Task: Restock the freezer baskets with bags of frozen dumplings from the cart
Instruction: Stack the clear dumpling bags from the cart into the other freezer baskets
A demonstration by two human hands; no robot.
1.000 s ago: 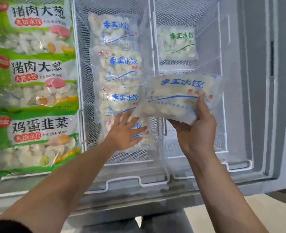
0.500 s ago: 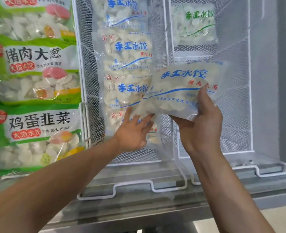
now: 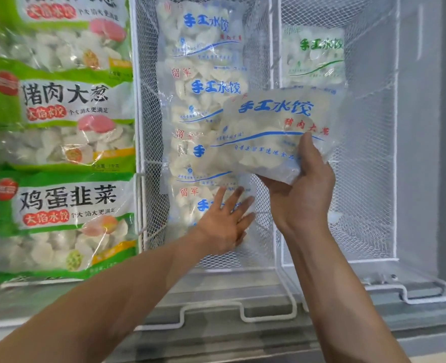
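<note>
My right hand (image 3: 303, 189) grips a clear bag of dumplings with blue lettering (image 3: 269, 134) from below, thumb on its front, over the wire divider between the middle basket (image 3: 148, 142) and the right basket (image 3: 366, 163). My left hand (image 3: 224, 221) lies flat with spread fingers on the nearest blue-lettered bag (image 3: 193, 205) in the middle basket. Several similar bags (image 3: 203, 74) are stacked in a row behind it. One bag with green lettering (image 3: 313, 58) lies at the far end of the right basket.
The left basket holds large green-labelled dumpling bags (image 3: 62, 221) in a row. The freezer's grey front rim (image 3: 216, 336) runs below the baskets' wire hooks (image 3: 211, 313). The freezer's inner wall (image 3: 426, 127) stands on the right. The cart is out of view.
The view has shifted closer to the baskets. My right hand has brought the held bag slightly left over the divider. My left hand stays on the nearest bag.
</note>
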